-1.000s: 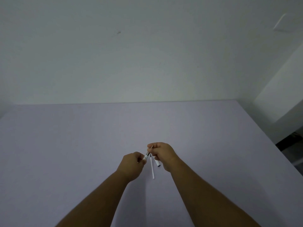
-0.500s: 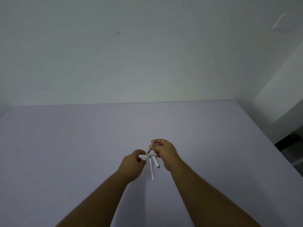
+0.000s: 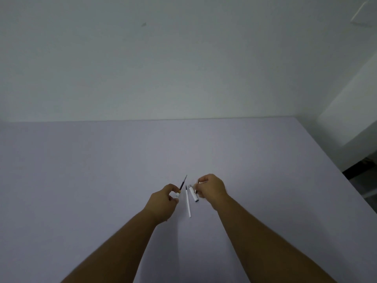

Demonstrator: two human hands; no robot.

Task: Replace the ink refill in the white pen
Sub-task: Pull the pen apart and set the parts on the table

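My left hand is closed around the white pen barrel, mostly hidden in the fist. A dark ink refill sticks up out of the barrel, tip pointing away from me. My right hand pinches a small pen tip piece, held apart from the barrel. Between the hands, a thin white refill and a short white pen cap lie on the table.
The lavender table runs back to a plain white wall. Its right edge slants toward me, with a dark gap and floor beyond.
The hands were together at the pen's front end. They have drawn apart: the right hand went right with the tip piece, and the dark refill now stands bare from the barrel.
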